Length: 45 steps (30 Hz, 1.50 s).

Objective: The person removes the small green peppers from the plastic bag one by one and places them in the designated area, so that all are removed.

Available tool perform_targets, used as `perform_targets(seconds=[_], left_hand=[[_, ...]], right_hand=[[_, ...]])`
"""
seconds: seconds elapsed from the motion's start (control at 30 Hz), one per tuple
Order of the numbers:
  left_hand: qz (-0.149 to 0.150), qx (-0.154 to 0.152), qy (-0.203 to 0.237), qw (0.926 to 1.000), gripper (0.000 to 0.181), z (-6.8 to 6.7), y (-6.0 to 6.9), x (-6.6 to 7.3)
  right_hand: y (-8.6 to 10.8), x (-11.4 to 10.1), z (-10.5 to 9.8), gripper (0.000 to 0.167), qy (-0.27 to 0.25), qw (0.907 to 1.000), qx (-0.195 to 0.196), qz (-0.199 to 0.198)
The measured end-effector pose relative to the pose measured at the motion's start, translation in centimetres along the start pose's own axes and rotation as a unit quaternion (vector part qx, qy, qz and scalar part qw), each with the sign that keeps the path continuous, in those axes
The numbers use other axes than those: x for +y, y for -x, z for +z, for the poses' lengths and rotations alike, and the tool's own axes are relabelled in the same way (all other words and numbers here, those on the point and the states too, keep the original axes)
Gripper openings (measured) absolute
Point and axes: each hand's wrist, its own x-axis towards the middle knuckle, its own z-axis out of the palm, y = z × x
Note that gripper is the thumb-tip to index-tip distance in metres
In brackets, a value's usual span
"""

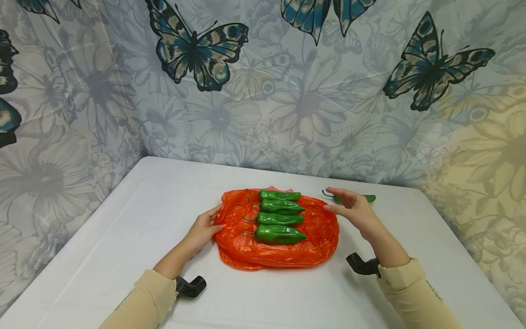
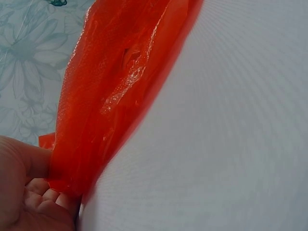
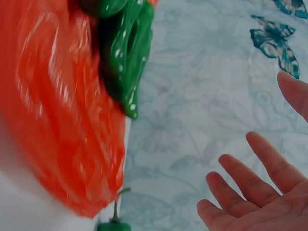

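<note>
An orange-red plastic bag (image 1: 279, 260) lies spread flat on the white table. Several long green peppers (image 1: 280, 234) are lined up in a column on it, their stems pointing left. At the bag's left edge my left hand (image 1: 203, 228) pinches the plastic; in the left wrist view the thumb (image 2: 36, 159) lies over the film and the fingers curl beneath. My right hand (image 1: 357, 212) hovers by the bag's right edge, its fingers spread and holding nothing in the right wrist view. Partly hidden behind that hand, another green pepper (image 1: 370, 198) lies on the table.
The white table (image 1: 255, 301) runs back to a wall hung with butterfly-and-flower cloth (image 1: 304, 105), and the same cloth covers the left side. A black wrist camera (image 1: 191, 287) sticks out from the left cuff, another black one (image 1: 361, 265) from the right cuff.
</note>
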Motion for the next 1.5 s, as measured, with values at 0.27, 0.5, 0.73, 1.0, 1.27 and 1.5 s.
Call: perform_targets(seconds=[0.27, 0.5, 0.73, 1.0, 1.27, 1.5], left_hand=[[-0.003, 0.0, 0.002, 1.0, 0.063, -0.1, 0.1, -0.2], [0.001, -0.001, 0.001, 1.0, 0.063, -0.1, 0.0, -0.4], [-0.008, 0.005, -0.005, 0.9999, 0.063, 0.1, 0.0, -0.4], [-0.003, 0.004, -0.007, 1.0, 0.063, 0.1, -0.1, -0.4], [0.0, 0.001, -0.009, 1.0, 0.063, 0.0, -0.1, -0.4], [0.003, 0.001, -0.007, 1.0, 0.063, -0.1, -0.1, -0.3]], right_hand=[[0.5, -0.6, 1.5, 0.059, -0.043, 0.9989, -0.009, -0.015], [0.7, -1.0, 3.2, 0.057, -0.067, 0.9973, -0.021, -0.022], [0.6, -1.0, 4.9, 0.058, -0.119, 0.9914, -0.031, -0.044], [0.5, -1.5, 6.7, 0.059, -0.167, 0.984, -0.036, -0.052], [0.3, -1.3, 8.0, 0.062, -0.165, 0.9831, -0.052, -0.059], [-0.3, -0.2, 8.8, 0.064, -0.173, 0.9802, -0.069, -0.067]])
